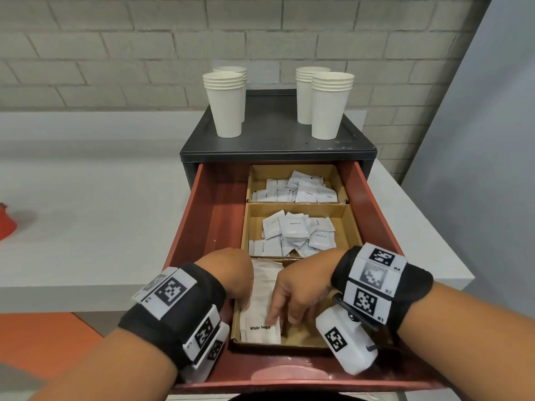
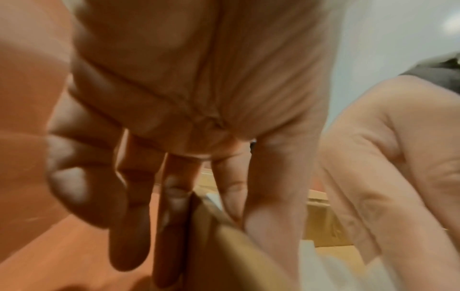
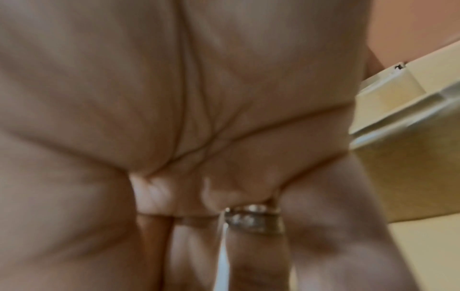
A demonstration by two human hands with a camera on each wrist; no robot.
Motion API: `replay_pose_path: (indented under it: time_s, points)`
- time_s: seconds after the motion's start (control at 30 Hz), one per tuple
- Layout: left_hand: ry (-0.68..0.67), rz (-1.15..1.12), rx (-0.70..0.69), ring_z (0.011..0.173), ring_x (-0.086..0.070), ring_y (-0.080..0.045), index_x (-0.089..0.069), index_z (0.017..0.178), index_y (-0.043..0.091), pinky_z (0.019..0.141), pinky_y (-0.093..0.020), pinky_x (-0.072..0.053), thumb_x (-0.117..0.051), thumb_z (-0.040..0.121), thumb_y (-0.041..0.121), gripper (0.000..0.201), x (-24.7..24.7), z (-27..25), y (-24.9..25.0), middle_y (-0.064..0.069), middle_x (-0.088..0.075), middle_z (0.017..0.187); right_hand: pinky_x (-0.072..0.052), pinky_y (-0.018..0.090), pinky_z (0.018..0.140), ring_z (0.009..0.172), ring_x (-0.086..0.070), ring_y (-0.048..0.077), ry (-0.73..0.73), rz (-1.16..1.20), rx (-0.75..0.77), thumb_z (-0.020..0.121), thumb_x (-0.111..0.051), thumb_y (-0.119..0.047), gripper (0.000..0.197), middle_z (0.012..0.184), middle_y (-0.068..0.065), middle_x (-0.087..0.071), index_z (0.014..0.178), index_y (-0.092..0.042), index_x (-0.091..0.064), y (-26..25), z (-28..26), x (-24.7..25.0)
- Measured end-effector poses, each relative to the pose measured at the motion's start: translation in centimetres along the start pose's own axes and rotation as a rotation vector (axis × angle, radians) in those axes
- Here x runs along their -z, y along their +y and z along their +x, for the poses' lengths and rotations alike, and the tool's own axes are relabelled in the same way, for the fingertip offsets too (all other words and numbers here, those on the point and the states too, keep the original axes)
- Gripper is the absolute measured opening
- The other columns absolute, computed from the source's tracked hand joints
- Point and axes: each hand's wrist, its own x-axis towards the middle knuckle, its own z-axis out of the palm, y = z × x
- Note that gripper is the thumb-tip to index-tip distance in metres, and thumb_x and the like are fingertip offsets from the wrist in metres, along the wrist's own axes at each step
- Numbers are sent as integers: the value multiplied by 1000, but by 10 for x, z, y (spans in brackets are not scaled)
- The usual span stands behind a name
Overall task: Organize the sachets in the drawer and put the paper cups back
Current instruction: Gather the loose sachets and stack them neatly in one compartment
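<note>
The red drawer (image 1: 208, 221) is pulled out and holds three cardboard compartments. Coffee sachets (image 1: 301, 189) fill the far one and cream sachets (image 1: 295, 230) the middle one. In the near compartment (image 1: 301, 340) lies a stack of white sugar sachets (image 1: 262, 328). My left hand (image 1: 241, 302) touches the stack's left side, fingers straight, straddling the cardboard wall (image 2: 224, 246). My right hand (image 1: 278, 316) presses the stack from the right, its index finger on the top sachet. Stacks of white paper cups (image 1: 225, 111) stand on the black cabinet (image 1: 272, 140).
More paper cup stacks (image 1: 330, 111) stand at the cabinet's right. The cabinet sits on a white counter (image 1: 86, 212) against a brick wall. A red object (image 1: 5, 227) lies at the counter's far left. The drawer's left strip beside the compartments shows bare red floor.
</note>
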Motion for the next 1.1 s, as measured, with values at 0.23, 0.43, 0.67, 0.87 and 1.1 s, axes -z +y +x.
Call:
replay_pose_path:
  time_s: [0.23, 0.43, 0.67, 0.87, 1.1]
  points:
    - [-9, -35, -1, 87, -70, -20, -72, 97, 8, 74, -29, -55, -68, 78, 12, 19, 0, 3, -3, -6, -74, 93, -42, 2, 51, 60, -52, -2, -1, -63, 29, 90, -53, 1, 45, 93, -8, -63, 132, -15, -55, 3, -4, 5]
    - [90, -15, -40, 81, -63, -18, -71, 95, 5, 73, -28, -52, -72, 76, 20, 24, 3, -5, 0, -4, -68, 87, -39, 14, 55, 61, -45, 8, -50, -67, 4, 88, -58, -7, 35, 97, 12, -61, 121, -17, -64, 7, 0, 6]
    - [158, 3, -20, 85, -67, -22, -69, 98, 5, 72, -29, -53, -69, 78, 15, 22, 3, -4, 3, -4, -68, 89, -41, 28, 69, 79, -49, 18, 62, -260, -135, 86, -53, -14, 29, 108, 19, -67, 109, -1, -67, 12, 3, 11]
    - [115, 7, -11, 94, -68, -24, -70, 100, 5, 79, -31, -55, -70, 77, 14, 25, 3, -3, 2, -8, -71, 98, -46, 33, 81, 87, -53, 17, 130, -254, -114, 88, -51, -11, 29, 114, 15, -66, 112, -6, -67, 10, 8, 10]
    - [218, -39, -16, 90, -66, -21, -66, 98, 7, 74, -26, -53, -60, 82, 8, 18, 5, -4, 2, -5, -67, 92, -37, 26, 57, 73, -46, 21, 244, -298, -156, 88, -49, -10, 29, 105, 22, -66, 108, 4, -66, 12, 12, 10]
